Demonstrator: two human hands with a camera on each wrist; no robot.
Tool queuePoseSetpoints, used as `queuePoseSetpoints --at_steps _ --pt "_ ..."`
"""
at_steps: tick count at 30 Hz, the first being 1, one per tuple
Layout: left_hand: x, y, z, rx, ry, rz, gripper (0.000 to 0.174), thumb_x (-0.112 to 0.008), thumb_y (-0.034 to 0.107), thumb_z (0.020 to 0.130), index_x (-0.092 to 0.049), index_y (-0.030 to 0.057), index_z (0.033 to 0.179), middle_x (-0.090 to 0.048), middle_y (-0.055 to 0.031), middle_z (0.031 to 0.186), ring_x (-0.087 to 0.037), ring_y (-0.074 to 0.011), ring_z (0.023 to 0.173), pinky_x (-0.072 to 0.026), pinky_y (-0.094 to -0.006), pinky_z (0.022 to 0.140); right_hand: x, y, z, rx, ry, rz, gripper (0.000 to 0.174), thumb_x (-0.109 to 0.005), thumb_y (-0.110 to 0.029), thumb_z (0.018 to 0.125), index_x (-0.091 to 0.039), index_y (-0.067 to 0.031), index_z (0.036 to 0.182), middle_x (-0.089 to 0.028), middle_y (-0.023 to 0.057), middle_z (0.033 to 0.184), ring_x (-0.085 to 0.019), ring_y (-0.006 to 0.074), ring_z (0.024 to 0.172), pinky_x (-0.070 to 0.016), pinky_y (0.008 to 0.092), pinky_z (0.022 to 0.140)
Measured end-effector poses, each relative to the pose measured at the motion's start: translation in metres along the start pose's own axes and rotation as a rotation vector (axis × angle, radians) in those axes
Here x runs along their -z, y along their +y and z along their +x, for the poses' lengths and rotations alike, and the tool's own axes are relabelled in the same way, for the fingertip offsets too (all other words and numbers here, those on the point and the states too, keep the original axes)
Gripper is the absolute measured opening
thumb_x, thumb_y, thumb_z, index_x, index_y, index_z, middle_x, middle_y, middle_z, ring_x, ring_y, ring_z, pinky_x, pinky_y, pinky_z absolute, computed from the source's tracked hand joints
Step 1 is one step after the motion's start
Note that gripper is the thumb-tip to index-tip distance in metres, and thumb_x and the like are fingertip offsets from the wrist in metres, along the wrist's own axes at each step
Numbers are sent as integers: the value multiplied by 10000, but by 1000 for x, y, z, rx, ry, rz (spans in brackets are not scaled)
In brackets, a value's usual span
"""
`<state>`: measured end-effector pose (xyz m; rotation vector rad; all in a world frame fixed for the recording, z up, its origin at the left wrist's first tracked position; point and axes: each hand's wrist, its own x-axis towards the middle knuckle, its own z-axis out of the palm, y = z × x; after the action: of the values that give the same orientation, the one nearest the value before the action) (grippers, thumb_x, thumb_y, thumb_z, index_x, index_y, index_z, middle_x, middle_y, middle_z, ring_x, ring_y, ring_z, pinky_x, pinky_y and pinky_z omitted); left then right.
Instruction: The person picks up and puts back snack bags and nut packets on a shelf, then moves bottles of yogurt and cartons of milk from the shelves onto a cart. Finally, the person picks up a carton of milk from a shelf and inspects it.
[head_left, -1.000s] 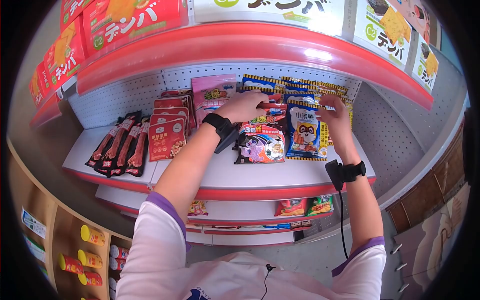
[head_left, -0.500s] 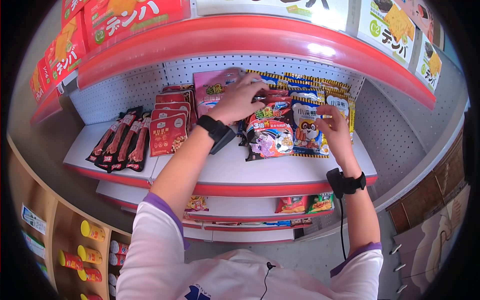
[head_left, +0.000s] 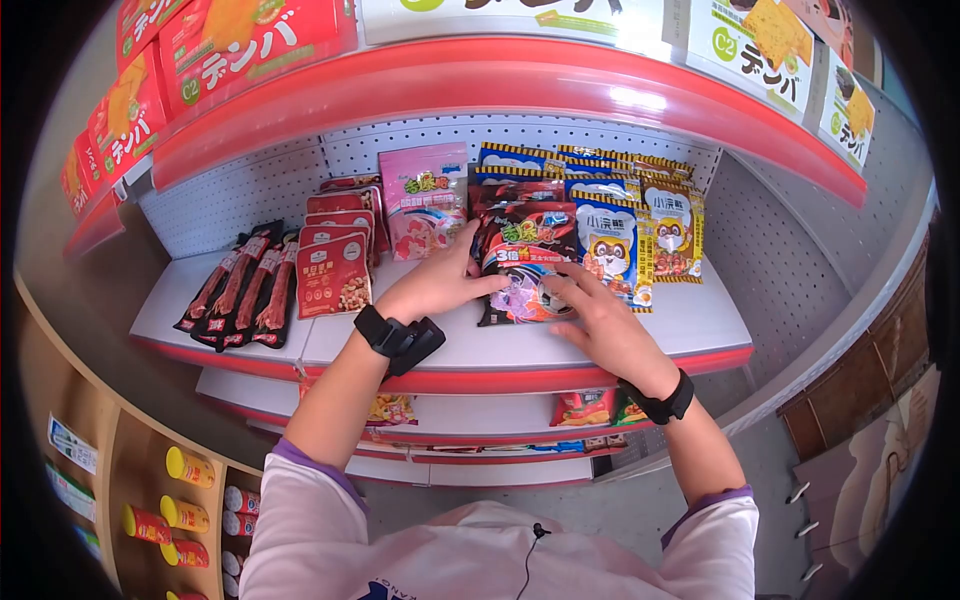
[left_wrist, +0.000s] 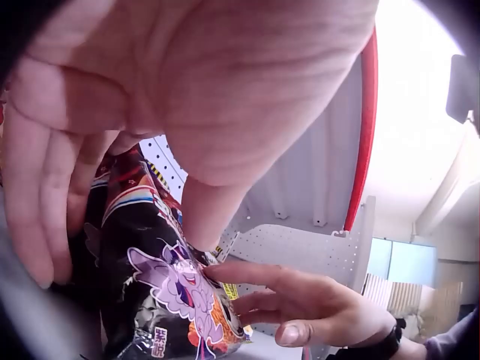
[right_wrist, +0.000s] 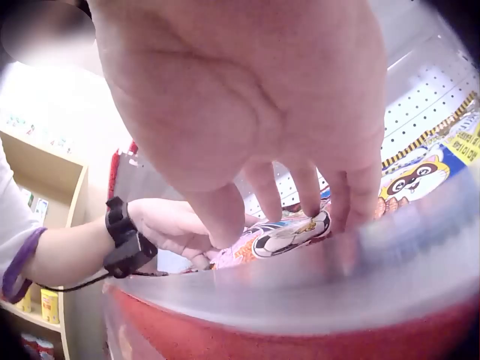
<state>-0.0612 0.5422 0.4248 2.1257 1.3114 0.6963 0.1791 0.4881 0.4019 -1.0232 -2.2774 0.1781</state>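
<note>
A black snack bag (head_left: 528,240) with a purple pony and a football printed on it leans at the front of the middle row on the shelf. My left hand (head_left: 437,284) holds its left side, thumb across the front and fingers along the side and behind. In the left wrist view, the bag (left_wrist: 142,232) lies between that thumb and those fingers. The fingers of my right hand (head_left: 612,325) rest lightly bent against the lower right of its front. In the right wrist view, those fingers reach the football print (right_wrist: 292,234). Another dark bag (head_left: 522,192) stands behind it.
To the left are a pink pouch (head_left: 424,200), red nut pouches (head_left: 332,275) and long black meat-stick packs (head_left: 235,295). Blue raccoon bags (head_left: 612,235) and yellow ones (head_left: 674,225) stand to the right. A red-edged upper shelf (head_left: 500,82) with cracker boxes overhangs everything.
My left hand came down from the top of the black bag to its left side. My right hand moved left and down from the blue raccoon bag to the black bag's front.
</note>
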Motion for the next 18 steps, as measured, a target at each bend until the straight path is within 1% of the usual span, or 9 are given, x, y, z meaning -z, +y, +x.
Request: queuePoseSetpoints --at_steps 3,5,9,11,13,14,15,16,18 --pt "-2 4 -4 -24 30 49 988 -699 442 723 -176 -89 1372 -547 -270 1098 -615 -271 881 -481 -340 775 0 0 -2 -16 1 73 483 -671 -66 747 -499 -54 1198 -420 138 1319 -482 341 1144 -441 383 913" --pt "-1 4 -5 27 -12 -29 995 -702 441 718 -172 -82 1378 -572 -248 1051 -615 -274 869 -478 -336 767 -2 2 -4 5 12 73 466 -668 -69 752 -506 -47 1188 -429 137 1309 -489 336 1136 -445 379 905" --pt "2 8 -10 47 -53 38 995 -704 429 720 -164 -80 1382 -593 -212 978 -613 -267 836 -477 -331 745 5 -1 -10 5 42 41 452 -665 -72 750 -512 -43 1175 -439 151 1299 -489 347 1127 -439 389 908" --pt "6 15 -22 38 23 224 957 -701 365 768 -100 24 1430 -593 -128 950 -627 -184 775 -497 -280 688 13 -8 -19 12 74 10 447 -665 -69 745 -518 -37 1165 -447 162 1291 -495 353 1112 -441 394 904" --pt "10 28 -49 11 92 243 889 -695 313 778 -150 57 1433 -594 -110 971 -609 -179 810 -493 -283 709 24 -20 -35 4 112 -43 429 -664 -90 749 -522 -42 1150 -452 161 1277 -501 351 1096 -439 394 898" --pt "13 35 -66 -30 89 161 853 -701 284 775 -193 74 1427 -595 -109 974 -602 -184 825 -495 -294 716 33 -28 -46 -35 74 -9 430 -651 -84 770 -513 -45 1175 -476 166 1260 -494 349 1120 -433 395 913" --pt "15 41 -84 -64 96 82 819 -707 255 771 -235 92 1421 -597 -108 977 -594 -188 840 -497 -305 724 36 -32 -59 -56 47 43 414 -656 -109 769 -528 -48 1158 -514 158 1200 -524 339 1068 -450 390 877" --pt "12 45 -104 -97 35 38 758 -688 261 792 -274 110 1409 -595 -110 969 -593 -194 834 -490 -307 732 37 -37 -72 -71 17 97 400 -662 -133 768 -542 -50 1140 -553 150 1141 -555 328 1015 -467 384 841" --pt "0 49 -138 -189 -128 -20 674 -662 264 821 -327 119 1388 -590 -105 965 -586 -189 845 -482 -307 756 36 -43 -102 -145 -181 334 353 -665 -109 770 -583 -30 1104 -618 143 1067 -582 318 1013 -456 366 870"
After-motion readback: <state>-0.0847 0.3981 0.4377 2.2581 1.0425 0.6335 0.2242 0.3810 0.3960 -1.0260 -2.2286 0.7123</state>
